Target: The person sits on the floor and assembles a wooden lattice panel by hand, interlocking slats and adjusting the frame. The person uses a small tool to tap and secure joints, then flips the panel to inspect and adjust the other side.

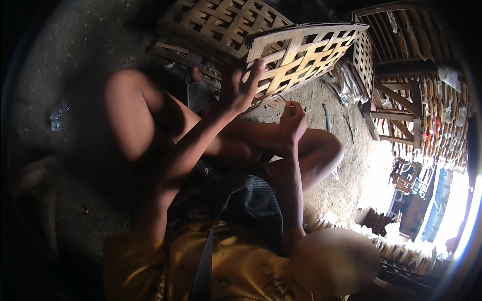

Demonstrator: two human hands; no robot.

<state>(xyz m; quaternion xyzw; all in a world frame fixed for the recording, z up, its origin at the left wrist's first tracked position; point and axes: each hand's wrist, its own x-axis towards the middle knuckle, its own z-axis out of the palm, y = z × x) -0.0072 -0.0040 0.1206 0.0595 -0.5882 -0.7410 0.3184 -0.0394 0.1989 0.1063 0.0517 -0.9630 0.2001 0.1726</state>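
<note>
My left hand (242, 86) grips the near left edge of a woven bamboo panel (306, 57), with one digit over its face and the other fingers in shade. The panel is pale, with an open lattice and a flat rim, and stands tilted in front of me. Just below its lower edge, my right hand (293, 122) is closed in a pinch. A thin strip seems to stick out from its fingertips toward the panel; its full length is hard to see. My crossed bare legs lie under both forearms.
Another woven panel (226, 25) leans behind on the left. A wooden frame (399, 113) stands at the right, before a wall of stacked strips (444, 125). A clear plastic piece (56, 120) lies on the dirt floor at left. A stick (327, 118) lies right of my hand.
</note>
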